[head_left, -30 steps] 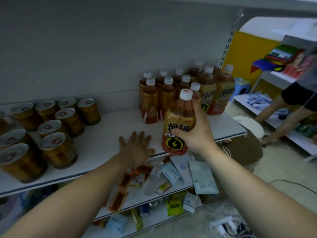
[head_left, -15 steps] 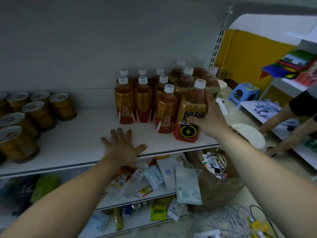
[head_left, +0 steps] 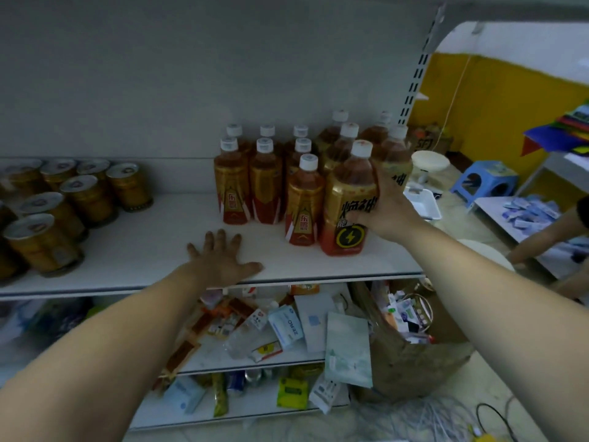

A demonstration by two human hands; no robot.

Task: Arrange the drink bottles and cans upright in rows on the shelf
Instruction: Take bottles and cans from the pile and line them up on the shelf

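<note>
Fingers (head_left: 381,189) of right hand (head_left: 392,215) around upright bottle (head_left: 345,193)

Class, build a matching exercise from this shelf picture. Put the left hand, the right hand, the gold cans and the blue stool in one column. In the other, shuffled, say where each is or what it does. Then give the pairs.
Column 1
1. left hand
2. right hand
3. gold cans
4. blue stool

Column 2
A. stands on the floor before the yellow wall
B. grips the lightning-label bottle
C. stand at the left end of the shelf
D. lies flat near the shelf's front edge

Pairs: 1-D, 2-B, 3-C, 4-A
</note>
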